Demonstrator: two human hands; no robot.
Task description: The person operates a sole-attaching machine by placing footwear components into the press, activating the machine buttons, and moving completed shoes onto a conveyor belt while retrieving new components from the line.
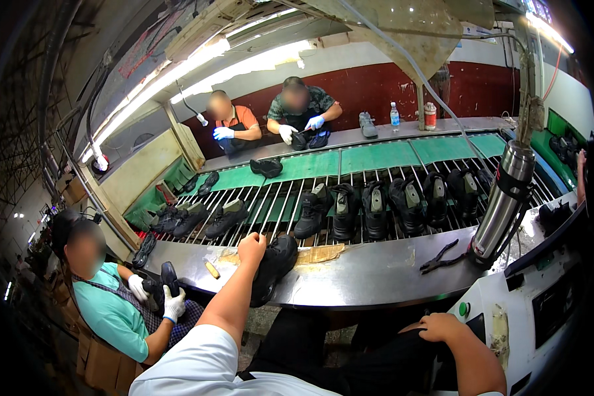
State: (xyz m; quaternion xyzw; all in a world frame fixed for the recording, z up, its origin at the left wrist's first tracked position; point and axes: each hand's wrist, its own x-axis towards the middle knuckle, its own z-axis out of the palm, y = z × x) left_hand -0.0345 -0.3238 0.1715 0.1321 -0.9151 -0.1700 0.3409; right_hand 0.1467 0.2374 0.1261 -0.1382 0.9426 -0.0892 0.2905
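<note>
My left hand (252, 248) is closed in a fist at the inner edge of the metal counter (356, 284), right beside a black shoe (277, 264). What its fingers hold, if anything, is hidden. That shoe lies tilted on the counter, one end reaching over the front edge, and my forearm passes along its left side. My right hand (441, 327) rests on my black-trousered leg, with its fingers laid over the cloth and nothing seen in them. Beyond the counter, several black shoes (375, 211) stand in a row on a roller conveyor (284, 208).
Pliers (438, 259) and a steel cylinder (503, 198) are on the counter's right; a yellowish piece (212, 269) lies left. A white machine (488, 317) flanks my right. One person (105, 310) holds a shoe at left; two gloved people work across the conveyor.
</note>
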